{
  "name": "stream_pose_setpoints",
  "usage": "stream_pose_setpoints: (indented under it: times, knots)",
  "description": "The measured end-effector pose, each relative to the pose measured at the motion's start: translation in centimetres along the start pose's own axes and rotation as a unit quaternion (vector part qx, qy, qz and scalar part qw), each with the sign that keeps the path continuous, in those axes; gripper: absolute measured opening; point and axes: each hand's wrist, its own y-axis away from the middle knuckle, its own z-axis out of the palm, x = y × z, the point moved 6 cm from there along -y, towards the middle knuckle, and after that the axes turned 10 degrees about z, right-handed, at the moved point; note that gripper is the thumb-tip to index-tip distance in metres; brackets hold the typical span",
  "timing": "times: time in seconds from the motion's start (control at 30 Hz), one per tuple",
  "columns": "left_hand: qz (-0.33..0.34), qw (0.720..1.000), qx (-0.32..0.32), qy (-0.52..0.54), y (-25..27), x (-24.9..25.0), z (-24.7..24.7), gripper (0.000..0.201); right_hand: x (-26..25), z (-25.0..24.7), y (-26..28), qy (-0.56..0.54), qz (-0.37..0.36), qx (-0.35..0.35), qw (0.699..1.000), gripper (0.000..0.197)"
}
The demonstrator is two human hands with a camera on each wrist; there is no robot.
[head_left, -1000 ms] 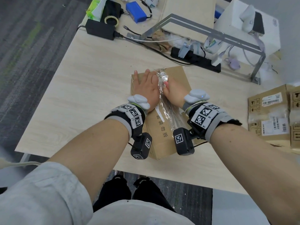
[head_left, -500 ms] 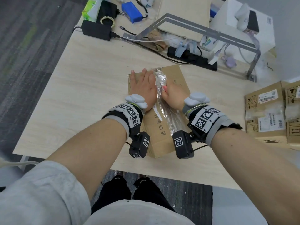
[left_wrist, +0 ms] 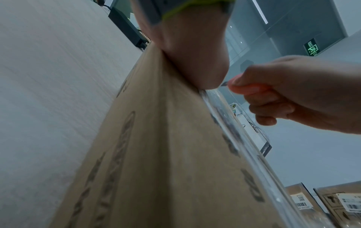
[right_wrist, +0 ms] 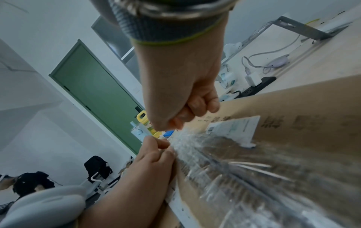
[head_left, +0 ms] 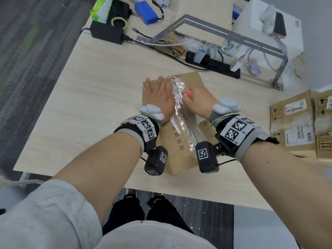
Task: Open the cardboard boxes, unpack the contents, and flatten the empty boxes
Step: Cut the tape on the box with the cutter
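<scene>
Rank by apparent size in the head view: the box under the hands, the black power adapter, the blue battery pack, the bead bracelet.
1. box
2. power adapter
3. battery pack, smaller, though farther from the camera
4. bead bracelet

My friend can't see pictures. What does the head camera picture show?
A person's left hand presses flat on a taped cardboard box on a table, while the right hand grips a pink cutter at the tape. More boxes sit to the right.
</scene>
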Motion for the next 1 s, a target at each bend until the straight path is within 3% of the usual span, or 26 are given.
stream_pose_setpoints:
  times: [0.17, 0.4, 0.7, 0.9, 1.0]
  knots:
    - [0.001, 1.000, 0.018, 0.010, 0.2, -0.4, 0.0, 0.035, -0.7, -2.5, -0.2, -0.133, -0.001, 0.123, 0.983, 0.027]
    - [0.007, 0.997, 0.078, 0.020, 0.4, -0.1, -0.6, 0.015, -2.8, -0.3, -3.0, -0.030, 0.010, 0.108, 0.994, 0.028]
    - [0.018, 0.997, 0.078, 0.022, 0.2, 0.0, -0.4, 0.030, -3.2, -0.2, -3.4, 0.037, -0.038, 0.116, 0.992, 0.028]
    - [0.011, 0.999, 0.042, 0.030, 0.2, -0.1, -0.3, 0.036, -3.4, 0.2, -4.0, 0.099, -0.051, 0.139, 0.984, 0.028]
    - [0.001, 0.999, 0.043, 0.031, 0.1, -0.2, -0.5, 0.028, -3.4, 0.3, -4.0, 0.113, -0.042, 0.101, 0.988, 0.028]
